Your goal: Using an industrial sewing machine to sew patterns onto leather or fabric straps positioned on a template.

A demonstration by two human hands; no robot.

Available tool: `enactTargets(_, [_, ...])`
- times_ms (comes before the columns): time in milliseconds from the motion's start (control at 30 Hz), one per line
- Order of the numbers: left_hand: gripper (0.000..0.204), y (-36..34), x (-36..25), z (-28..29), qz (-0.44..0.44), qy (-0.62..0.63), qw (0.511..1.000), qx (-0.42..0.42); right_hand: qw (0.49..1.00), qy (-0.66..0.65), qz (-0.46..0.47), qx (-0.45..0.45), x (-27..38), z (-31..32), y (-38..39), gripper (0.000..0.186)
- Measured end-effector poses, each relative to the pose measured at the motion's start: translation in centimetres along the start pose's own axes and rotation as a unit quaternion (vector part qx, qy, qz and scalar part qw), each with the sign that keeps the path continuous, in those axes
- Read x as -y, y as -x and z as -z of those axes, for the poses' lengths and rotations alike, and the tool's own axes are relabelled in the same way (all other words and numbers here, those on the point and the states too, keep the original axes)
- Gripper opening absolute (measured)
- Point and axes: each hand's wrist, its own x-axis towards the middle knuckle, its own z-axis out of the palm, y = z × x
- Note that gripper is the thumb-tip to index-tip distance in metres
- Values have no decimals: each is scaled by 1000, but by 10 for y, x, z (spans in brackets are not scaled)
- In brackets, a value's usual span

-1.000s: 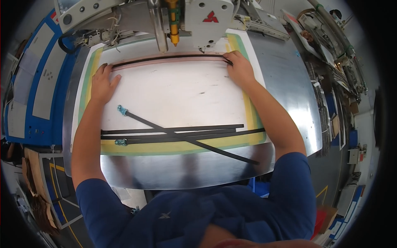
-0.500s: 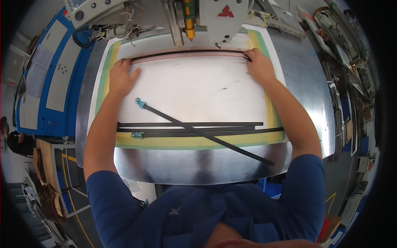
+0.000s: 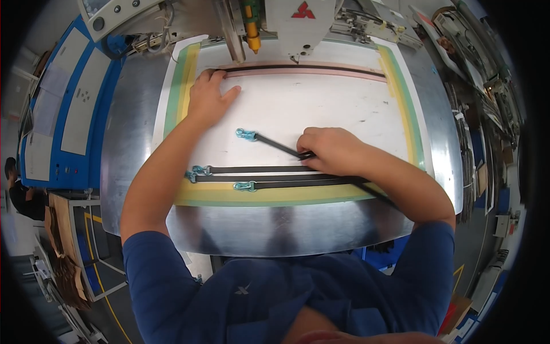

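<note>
My left hand [image 3: 211, 100] lies at the left end of a long black strap [image 3: 303, 67], which is laid straight along a pinkish strip at the far side of a white panel [image 3: 275, 106]. Its thumb is spread apart from the fingers. Nearer to me, my right hand [image 3: 331, 150] is closed around a second black strap [image 3: 275, 145], set slantwise, with a bluish metal clip [image 3: 246, 135] at its left end. Several more straps with similar clips [image 3: 244, 186] lie side by side along the panel's near part, partly hidden by my right hand and forearm.
A machine head [image 3: 301, 26] with a yellow nozzle [image 3: 252, 34] hangs over the panel's far edge. Yellow and green tape [image 3: 177, 94] borders the panel, which rests on a shiny metal table [image 3: 240, 229]. A blue cabinet [image 3: 63, 109] stands at left; another person [image 3: 26, 192] is beyond.
My right hand has left the far strap's right end and come nearer, closing on the slanting strap. The panel with its straps has shifted right, and my left hand with it.
</note>
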Motion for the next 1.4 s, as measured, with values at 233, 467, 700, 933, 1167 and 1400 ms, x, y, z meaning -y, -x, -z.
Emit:
enactTargets(233, [52,-7,-36,-9,-69,56,995,42,999,35,13,-4,-21,11,-6,17])
enactTargets(467, [55,-18,-87,-26,-144,51,987,47,1000,-2,24,0,-19,7,-10,20])
enactTargets(700, [77,-39,-134,-53,-117,-47,988,93,999,-6,5,-47,-43,5,4,29])
enactTargets(933, [68,-37,-109,-67,-192,-61,979,41,998,-9,12,-59,-43,2,3,32])
enactTargets(1167, [54,-47,-83,-62,-136,-12,991,2,999,-16,-24,-17,-38,9,0,32])
enactTargets(1400, [59,-44,-92,-65,-221,-42,974,-25,971,67,-110,-200,-70,16,-22,19])
